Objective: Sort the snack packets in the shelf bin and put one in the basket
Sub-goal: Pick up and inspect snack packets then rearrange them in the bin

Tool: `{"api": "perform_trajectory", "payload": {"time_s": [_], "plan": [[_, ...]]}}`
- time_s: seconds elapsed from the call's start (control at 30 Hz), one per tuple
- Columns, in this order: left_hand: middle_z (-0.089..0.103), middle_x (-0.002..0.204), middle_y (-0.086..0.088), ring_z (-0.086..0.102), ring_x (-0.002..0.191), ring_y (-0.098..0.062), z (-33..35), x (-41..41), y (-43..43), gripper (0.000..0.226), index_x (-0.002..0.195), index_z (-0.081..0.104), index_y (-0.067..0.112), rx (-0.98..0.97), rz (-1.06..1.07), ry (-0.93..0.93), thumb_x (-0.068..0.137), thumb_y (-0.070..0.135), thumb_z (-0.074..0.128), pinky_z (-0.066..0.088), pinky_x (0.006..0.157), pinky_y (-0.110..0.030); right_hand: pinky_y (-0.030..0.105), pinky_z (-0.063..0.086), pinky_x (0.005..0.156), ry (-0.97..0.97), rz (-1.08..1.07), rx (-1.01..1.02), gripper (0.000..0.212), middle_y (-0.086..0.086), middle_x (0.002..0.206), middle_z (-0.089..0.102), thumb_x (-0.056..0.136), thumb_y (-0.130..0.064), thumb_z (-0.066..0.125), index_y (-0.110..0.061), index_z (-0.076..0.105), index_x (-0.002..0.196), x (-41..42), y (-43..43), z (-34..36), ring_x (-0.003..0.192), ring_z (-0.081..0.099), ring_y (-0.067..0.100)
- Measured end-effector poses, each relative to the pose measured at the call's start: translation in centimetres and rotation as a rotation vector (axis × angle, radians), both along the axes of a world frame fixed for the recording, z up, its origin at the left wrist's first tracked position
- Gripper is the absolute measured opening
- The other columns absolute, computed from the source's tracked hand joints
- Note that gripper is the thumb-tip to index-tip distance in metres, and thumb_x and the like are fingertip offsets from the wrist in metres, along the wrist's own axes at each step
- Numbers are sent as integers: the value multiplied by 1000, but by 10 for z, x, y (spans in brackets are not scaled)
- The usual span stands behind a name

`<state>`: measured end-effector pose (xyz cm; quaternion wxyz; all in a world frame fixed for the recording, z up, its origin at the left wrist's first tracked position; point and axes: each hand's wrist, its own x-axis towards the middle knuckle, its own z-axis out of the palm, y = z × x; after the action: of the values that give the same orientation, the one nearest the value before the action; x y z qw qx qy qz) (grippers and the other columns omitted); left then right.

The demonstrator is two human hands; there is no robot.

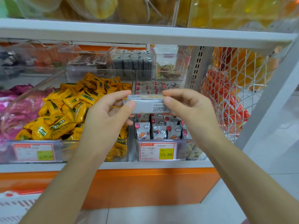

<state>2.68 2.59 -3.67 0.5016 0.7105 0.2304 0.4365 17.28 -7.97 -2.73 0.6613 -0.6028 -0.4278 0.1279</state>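
A grey-white snack packet point(148, 105) with small printed text is held level above the clear shelf bin point(181, 149). My left hand point(108, 113) pinches its left end between thumb and fingers. My right hand point(189, 107) pinches its right end the same way. Below them, the bin holds several matching packets point(159, 130) standing upright in rows, printed with red balloons and white clouds. More of them point(153, 88) show behind the held packet. A white basket point(14, 206) with slotted walls shows at the bottom left corner, partly cut off by the frame.
A bin of yellow snack packets point(64, 110) stands left of the sorted bin, pink packets point(17, 107) further left. A white wire rack point(234, 94) with orange bags hangs on the right. Price labels point(157, 151) front the bins. A white shelf board point(145, 33) runs overhead.
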Motion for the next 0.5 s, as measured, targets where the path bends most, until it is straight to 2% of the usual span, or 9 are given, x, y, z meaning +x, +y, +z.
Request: {"api": "perform_trajectory", "payload": {"time_s": [0.1, 0.23, 0.3, 0.37, 0.4, 0.5], "plan": [[68, 84, 18, 64, 63, -4, 3, 0, -4, 22, 101, 60, 32, 40, -41, 2, 87, 15, 58, 46, 56, -9, 11, 48, 65, -71, -45, 19, 14, -18, 76, 70, 82, -13, 69, -27, 70, 82, -1, -1, 1, 75, 64, -2], [68, 81, 5, 65, 61, -5, 3, 1, -6, 20, 95, 59, 33, 103, -38, 57, 84, 17, 62, 51, 59, -16, 9, 46, 63, -130, -134, 39, 16, -19, 66, 65, 82, -15, 68, -26, 68, 71, -1, 0, 1, 66, 58, -4], [66, 77, 2, 64, 61, -10, 1, 3, -8, 17, 90, 58, 32, 118, -23, 75, 82, 17, 63, 55, 59, -25, 10, 44, 61, -153, -170, 38, 15, -17, 63, 62, 83, -15, 68, -22, 67, 69, -3, 1, 0, 63, 55, -4], [61, 75, 2, 63, 61, -20, -1, 4, -10, 11, 83, 55, 29, 115, -10, 85, 83, 21, 63, 54, 58, -39, 17, 46, 61, -170, -191, 38, 15, -11, 63, 62, 83, -15, 68, -19, 66, 68, -5, 2, -2, 64, 54, 2], [60, 73, 1, 61, 59, -22, -2, 4, -9, 9, 81, 55, 26, 118, 3, 90, 82, 24, 63, 52, 55, -41, 22, 47, 63, -179, -191, 37, 15, -8, 65, 62, 82, -15, 68, -19, 66, 68, -7, 2, -2, 66, 54, 6], [59, 66, 3, 57, 50, -14, -3, 4, -6, 14, 75, 53, 20, 103, 48, 77, 84, 26, 61, 49, 44, -27, 22, 48, 65, -219, -164, 30, 17, -13, 67, 63, 83, -15, 68, -24, 66, 69, -10, 2, -2, 68, 55, 5]]}}
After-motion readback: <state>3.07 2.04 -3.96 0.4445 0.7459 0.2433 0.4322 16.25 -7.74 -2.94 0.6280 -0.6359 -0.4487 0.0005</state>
